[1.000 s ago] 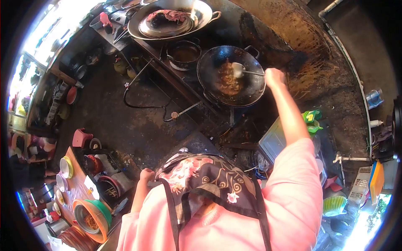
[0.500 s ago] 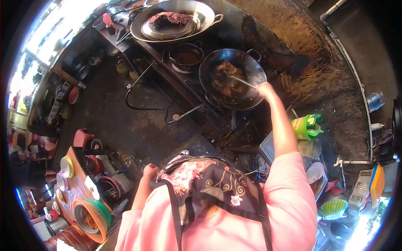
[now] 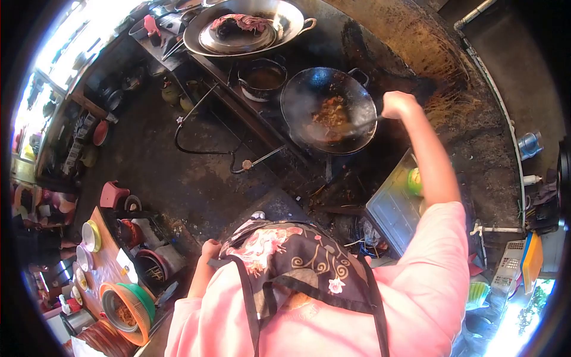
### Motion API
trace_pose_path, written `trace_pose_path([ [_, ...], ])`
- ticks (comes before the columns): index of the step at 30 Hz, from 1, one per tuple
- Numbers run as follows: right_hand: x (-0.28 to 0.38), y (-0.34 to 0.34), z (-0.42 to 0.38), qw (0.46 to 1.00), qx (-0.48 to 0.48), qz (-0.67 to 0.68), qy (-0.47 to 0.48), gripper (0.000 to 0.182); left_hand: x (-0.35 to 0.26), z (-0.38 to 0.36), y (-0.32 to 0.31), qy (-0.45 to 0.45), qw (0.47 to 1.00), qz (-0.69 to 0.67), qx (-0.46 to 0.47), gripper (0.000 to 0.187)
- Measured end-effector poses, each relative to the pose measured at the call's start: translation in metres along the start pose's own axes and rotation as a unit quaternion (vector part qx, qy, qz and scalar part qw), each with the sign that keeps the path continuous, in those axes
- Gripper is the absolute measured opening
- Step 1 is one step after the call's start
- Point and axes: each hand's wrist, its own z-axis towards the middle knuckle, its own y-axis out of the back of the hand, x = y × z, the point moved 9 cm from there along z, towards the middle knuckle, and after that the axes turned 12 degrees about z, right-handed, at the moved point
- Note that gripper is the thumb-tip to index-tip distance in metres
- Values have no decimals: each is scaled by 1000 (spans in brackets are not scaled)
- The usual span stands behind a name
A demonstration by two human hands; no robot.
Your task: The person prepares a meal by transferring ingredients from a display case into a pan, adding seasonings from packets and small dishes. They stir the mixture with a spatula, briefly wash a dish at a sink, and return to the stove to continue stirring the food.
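My right hand (image 3: 399,105) is closed round the handle of a long cooking utensil (image 3: 367,121), just past the right rim of a dark wok (image 3: 297,89). The utensil's far end lies among browned food (image 3: 331,114) inside the wok, blurred by steam. Beside the wok on the left sits a smaller pot (image 3: 256,94) of brown liquid. My left hand (image 3: 211,249) hangs by my waist at the edge of the dark floral apron (image 3: 309,253); its fingers look curled, and whether they hold anything is too small to tell.
A large metal pan (image 3: 291,24) with a lid and pink cloth stands beyond the pot. A hose (image 3: 202,153) with valves runs left of the stove. A clear-lidded box (image 3: 395,202) is under my right arm. Bowls and an orange basket (image 3: 143,336) stand lower left; part of a person shows far left.
My right hand has moved right and slightly up, drawing the utensil across the wok. The food is now more spread out and steam has risen. My left hand has barely moved.
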Motion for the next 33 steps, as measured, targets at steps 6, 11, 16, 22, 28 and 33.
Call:
trace_pose_path([
  [6, 35, -81, 34, 989, 103, 22, 103, 24, -13, -20, 6, 11, 1000, 6, 28, 40],
  [11, 12, -83, 39, 981, -17, 188, -38, 32, -1, -11, 10, 32, 999, -32, 30, 32],
  [16, -1, -17, -29, 999, -42, 31, 3, 29, 19, -5, 9, 65, 998, -8, 16, 30],
  [22, 13, -95, 40, 992, -104, 73, 10, 21, 14, 15, -22, -31, 999, 43, 1, 25],
  [28, -5, -44, 15, 984, -167, 47, 25, 18, -3, -3, 4, 17, 999, -47, -3, 32],
  [33, 11, -50, -15, 999, 11, 21, 45, 27, 2, -13, -2, 15, 1000, -5, 8, 31],
])
